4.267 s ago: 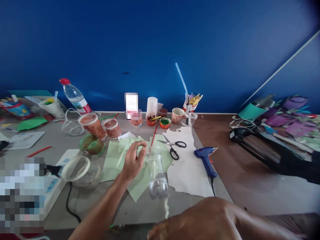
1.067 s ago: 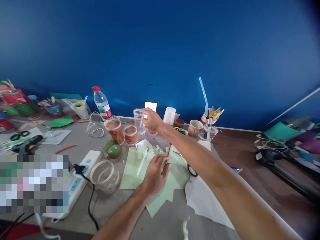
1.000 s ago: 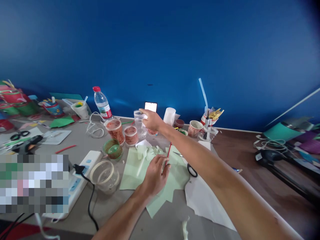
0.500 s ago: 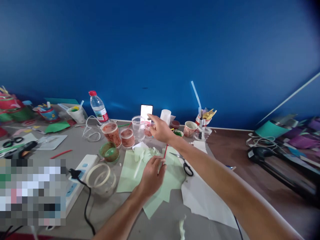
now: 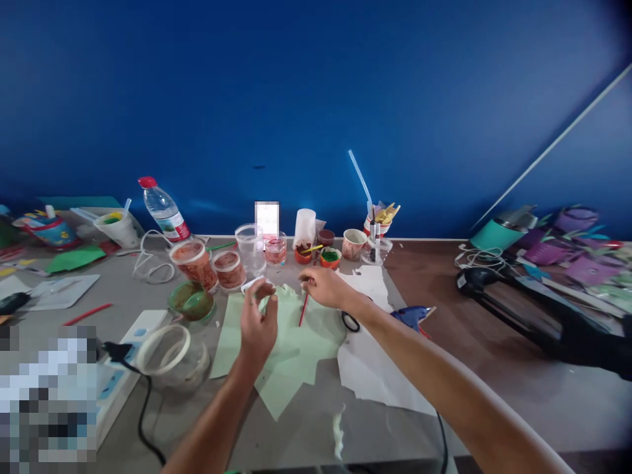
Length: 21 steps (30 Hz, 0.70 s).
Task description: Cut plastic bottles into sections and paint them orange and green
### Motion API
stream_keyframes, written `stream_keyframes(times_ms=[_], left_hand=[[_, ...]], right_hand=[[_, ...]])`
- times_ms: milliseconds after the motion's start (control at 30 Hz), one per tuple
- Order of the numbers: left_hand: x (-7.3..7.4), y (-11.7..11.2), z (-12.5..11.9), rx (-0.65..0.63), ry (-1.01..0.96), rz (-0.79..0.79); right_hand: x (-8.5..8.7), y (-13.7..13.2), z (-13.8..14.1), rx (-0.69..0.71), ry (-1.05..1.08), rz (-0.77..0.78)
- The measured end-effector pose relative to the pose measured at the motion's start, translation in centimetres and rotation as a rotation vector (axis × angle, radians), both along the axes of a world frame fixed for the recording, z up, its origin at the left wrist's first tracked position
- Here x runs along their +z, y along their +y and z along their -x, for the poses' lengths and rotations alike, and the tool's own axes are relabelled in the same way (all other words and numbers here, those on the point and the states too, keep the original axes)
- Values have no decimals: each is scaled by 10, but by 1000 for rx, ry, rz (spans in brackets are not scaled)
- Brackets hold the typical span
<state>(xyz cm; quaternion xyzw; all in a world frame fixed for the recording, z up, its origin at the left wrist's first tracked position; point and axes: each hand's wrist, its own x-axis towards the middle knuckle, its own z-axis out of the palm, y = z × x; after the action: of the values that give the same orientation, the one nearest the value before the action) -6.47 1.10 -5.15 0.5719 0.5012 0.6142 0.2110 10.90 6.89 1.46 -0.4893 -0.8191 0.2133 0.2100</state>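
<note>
My left hand (image 5: 259, 319) hovers over the left part of a pale green paper sheet (image 5: 284, 382), fingers loosely curled and thumb apart from them. Nothing shows in its grip. Crumpled green paper pieces (image 5: 285, 293) lie just beyond it, partly hidden. My right hand (image 5: 323, 288) is closed, its fingertips pinching the upper end of a thin red stick (image 5: 303, 311) that slants down over the green sheet. Under my right forearm, scissors (image 5: 350, 321) lie partly covered beside a torn white sheet (image 5: 375, 375).
Behind the paper stand stained tubs (image 5: 192, 263), a lit phone (image 5: 267, 219), a white cup (image 5: 305, 227) and small paint pots (image 5: 330, 257). A power strip (image 5: 123, 368) and a clear tub (image 5: 168, 359) are at left. A blue glue gun (image 5: 412, 317) lies right of my forearm.
My right hand has come back from the phone to the red stick. My left hand has let go of the stick and moved left. The view has turned right.
</note>
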Motion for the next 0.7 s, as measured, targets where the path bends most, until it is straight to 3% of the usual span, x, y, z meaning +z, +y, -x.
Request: stream_keyframes(times_ms=[133, 467, 700], left_hand=[[-3, 8, 7, 69, -78, -25], [-8, 13, 16, 219, 126, 10], [-5, 14, 14, 243, 238, 89]], right_hand=[[-9, -2, 11, 49, -99, -7], [-34, 13, 52, 151, -211, -72], [-31, 14, 60, 148, -118, -57]])
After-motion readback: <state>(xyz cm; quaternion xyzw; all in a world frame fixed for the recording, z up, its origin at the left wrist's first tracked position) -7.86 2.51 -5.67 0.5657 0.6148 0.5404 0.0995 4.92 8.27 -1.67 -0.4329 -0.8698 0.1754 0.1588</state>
